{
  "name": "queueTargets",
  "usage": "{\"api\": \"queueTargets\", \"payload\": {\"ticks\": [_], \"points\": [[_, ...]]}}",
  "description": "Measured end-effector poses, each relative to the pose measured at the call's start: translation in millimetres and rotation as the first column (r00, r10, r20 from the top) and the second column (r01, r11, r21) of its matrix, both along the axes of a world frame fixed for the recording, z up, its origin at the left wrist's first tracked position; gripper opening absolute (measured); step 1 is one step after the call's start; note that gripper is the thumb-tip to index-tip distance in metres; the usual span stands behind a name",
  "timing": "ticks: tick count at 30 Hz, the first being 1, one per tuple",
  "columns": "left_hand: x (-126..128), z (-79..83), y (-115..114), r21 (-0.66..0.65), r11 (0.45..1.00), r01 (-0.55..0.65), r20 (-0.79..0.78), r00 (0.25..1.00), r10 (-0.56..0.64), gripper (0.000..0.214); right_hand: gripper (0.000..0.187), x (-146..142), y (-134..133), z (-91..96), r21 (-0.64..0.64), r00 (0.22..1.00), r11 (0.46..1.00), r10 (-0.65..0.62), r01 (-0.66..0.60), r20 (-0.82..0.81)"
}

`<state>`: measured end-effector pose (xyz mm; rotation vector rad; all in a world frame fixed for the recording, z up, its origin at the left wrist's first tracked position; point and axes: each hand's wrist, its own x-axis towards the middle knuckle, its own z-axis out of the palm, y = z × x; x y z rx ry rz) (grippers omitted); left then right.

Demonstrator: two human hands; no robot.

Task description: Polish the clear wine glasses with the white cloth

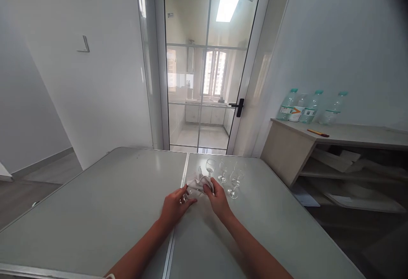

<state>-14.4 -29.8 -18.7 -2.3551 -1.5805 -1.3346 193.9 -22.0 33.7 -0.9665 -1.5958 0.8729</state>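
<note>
Over the middle of the table, my left hand (174,204) has its fingers curled round a clear stemmed glass (190,192), mostly hidden by the fingers and cloth. A crumpled white cloth (199,182) is pinched in my right hand (219,198) and pressed against that glass. Just beyond my right hand stand several clear stemmed glasses, among them one wine glass (210,166) at the back, another wine glass (222,178) beside it and a nearer wine glass (233,192) to the right. Their outlines partly overlap.
The grey table (95,211) has a metal seam down its middle. A glazed door (204,130) with a black handle (239,107) stands behind it. At right, a shelf unit (290,147) carries several plastic bottles (310,108) and a yellow-and-red pen-like item (318,133).
</note>
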Motion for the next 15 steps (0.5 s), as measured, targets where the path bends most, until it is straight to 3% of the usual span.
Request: {"api": "queueTargets", "payload": {"ticks": [2,4,6,9,15], "points": [[-3,-1.2,0,0.016,0.999,0.044,-0.059,0.997,-0.043,0.055,0.028,4,-5,4.9,0.006,0.987,0.99,0.14,-0.141,0.083],[-7,-2.5,0,0.031,0.99,0.135,-0.158,0.979,-0.128,0.056,0.029,7,-10,9.8,-0.025,0.936,0.944,0.331,-0.33,0.12],[-9,-3.2,1,0.04,0.979,0.201,-0.236,0.954,-0.187,0.056,0.035,9,-11,12.4,-0.078,0.894,0.897,0.441,-0.436,0.079],[-7,-1.6,2,0.037,0.98,0.196,-0.249,0.951,-0.181,0.057,0.045,12,-7,10.8,-0.163,0.892,0.877,0.448,-0.452,-0.066],[5,10.4,-2,-0.025,0.995,0.093,-0.118,0.988,-0.095,0.059,0.049,19,5,4.7,-0.183,0.925,0.917,0.316,-0.355,-0.21]]}}
